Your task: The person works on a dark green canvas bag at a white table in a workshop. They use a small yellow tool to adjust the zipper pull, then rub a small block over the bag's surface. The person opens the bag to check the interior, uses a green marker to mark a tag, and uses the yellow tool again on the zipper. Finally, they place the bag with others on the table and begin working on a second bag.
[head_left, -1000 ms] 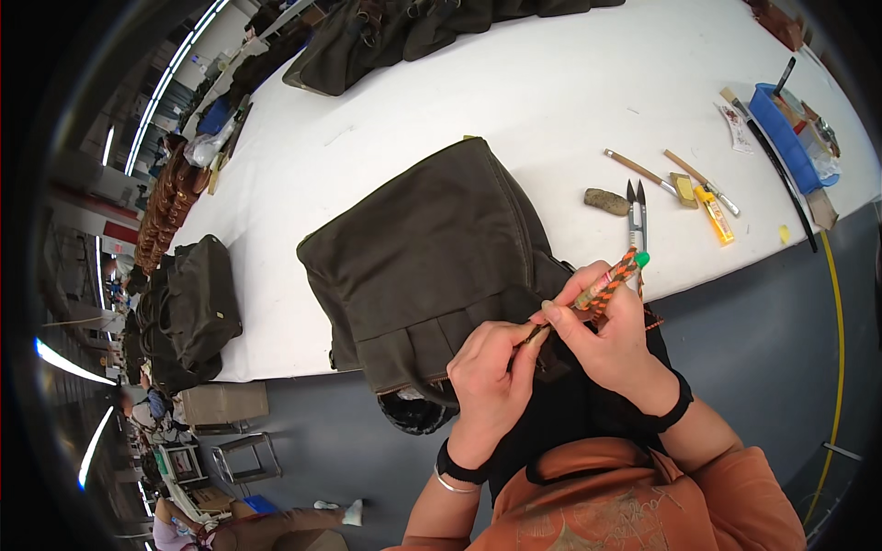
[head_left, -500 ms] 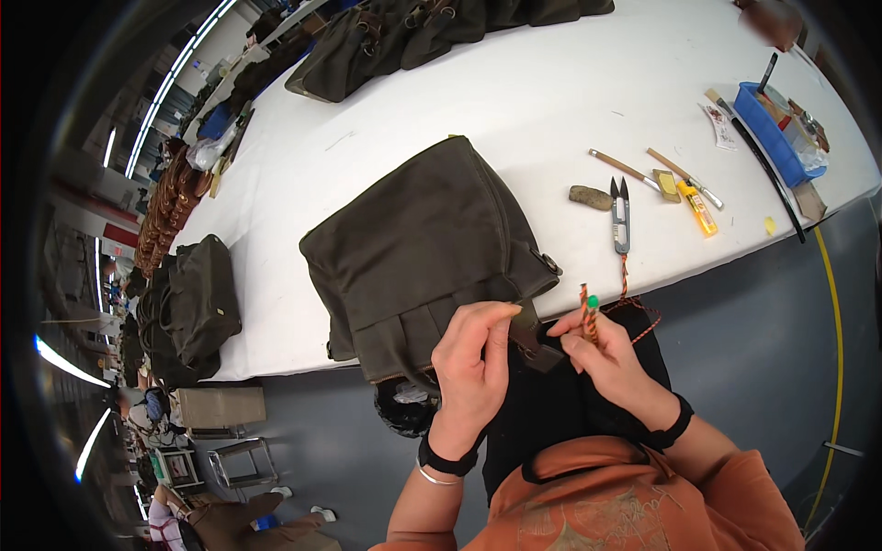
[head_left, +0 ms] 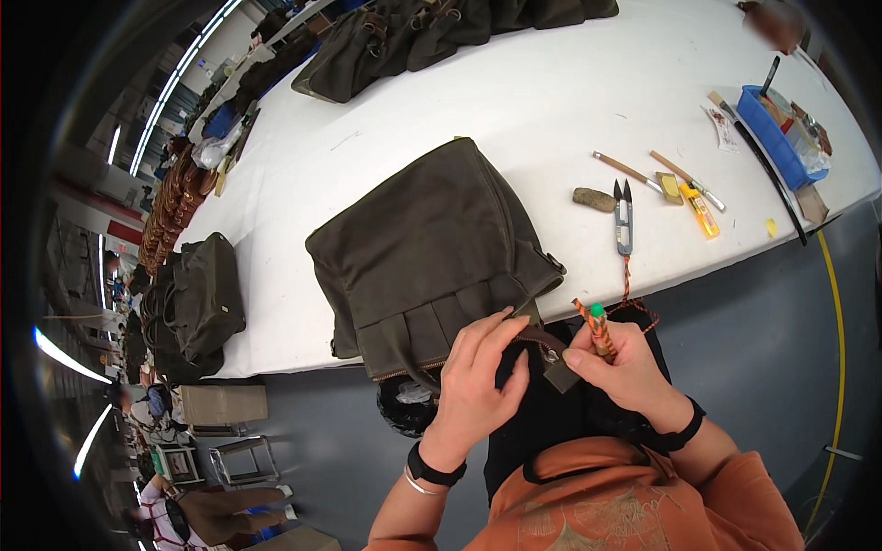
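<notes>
A dark olive canvas bag (head_left: 418, 239) lies over the table's near edge. My left hand (head_left: 482, 376) rests at its lower right corner, fingers stretched out and thumb apart, fingertips touching the bag's edge by a dark brown strap (head_left: 537, 338). The strap hangs off the bag with a metal fitting and a dark square tab (head_left: 559, 376) at its end. My right hand (head_left: 634, 372) is closed around a slim stick-like tool (head_left: 604, 338) with a green end, wrapped in orange-and-black cord. Its thumb tip is beside the strap's end; whether it pinches the strap I cannot tell.
On the white table (head_left: 404, 115) lie thread snips (head_left: 624, 220) on a striped cord, a brown stone-like block (head_left: 593, 199), brushes (head_left: 627, 170) and a yellow bottle (head_left: 702, 213). A blue bin (head_left: 772, 138) stands far right. More bags (head_left: 197, 303) lie left and at the back.
My left hand has opened from a pinch and stretched over the bag's corner. The strap has swung out to the right, toward my right hand, and the green-ended tool has tilted.
</notes>
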{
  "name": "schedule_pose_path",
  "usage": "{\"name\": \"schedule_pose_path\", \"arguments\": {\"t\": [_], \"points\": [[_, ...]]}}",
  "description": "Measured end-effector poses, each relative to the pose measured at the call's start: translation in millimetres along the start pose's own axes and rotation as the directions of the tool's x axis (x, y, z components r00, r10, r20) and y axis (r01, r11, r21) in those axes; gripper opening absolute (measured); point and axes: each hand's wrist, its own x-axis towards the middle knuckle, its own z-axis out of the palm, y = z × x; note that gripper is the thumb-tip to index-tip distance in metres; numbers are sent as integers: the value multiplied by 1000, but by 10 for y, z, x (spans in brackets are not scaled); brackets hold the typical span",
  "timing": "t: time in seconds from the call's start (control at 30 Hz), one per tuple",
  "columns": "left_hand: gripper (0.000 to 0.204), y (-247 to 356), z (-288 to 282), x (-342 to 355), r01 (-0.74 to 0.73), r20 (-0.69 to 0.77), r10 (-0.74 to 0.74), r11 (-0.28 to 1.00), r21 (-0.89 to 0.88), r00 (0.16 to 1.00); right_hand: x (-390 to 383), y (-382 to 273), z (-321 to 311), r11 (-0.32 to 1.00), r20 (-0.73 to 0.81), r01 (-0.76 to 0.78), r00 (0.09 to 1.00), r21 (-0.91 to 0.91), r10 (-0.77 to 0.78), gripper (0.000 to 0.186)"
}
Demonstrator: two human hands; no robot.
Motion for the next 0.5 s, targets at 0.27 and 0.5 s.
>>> {"name": "schedule_pose_path", "arguments": {"t": [0.27,0.5], "points": [[42,-3,125,-7,173,-149,-191,977,-126,970,-14,-195,-135,999,-81,9,997,44,-5,14],[19,0,104,54,147,-168,-159,986,-82,973,170,-370,-136,914,-167,212,945,-347,-282,15]]}}
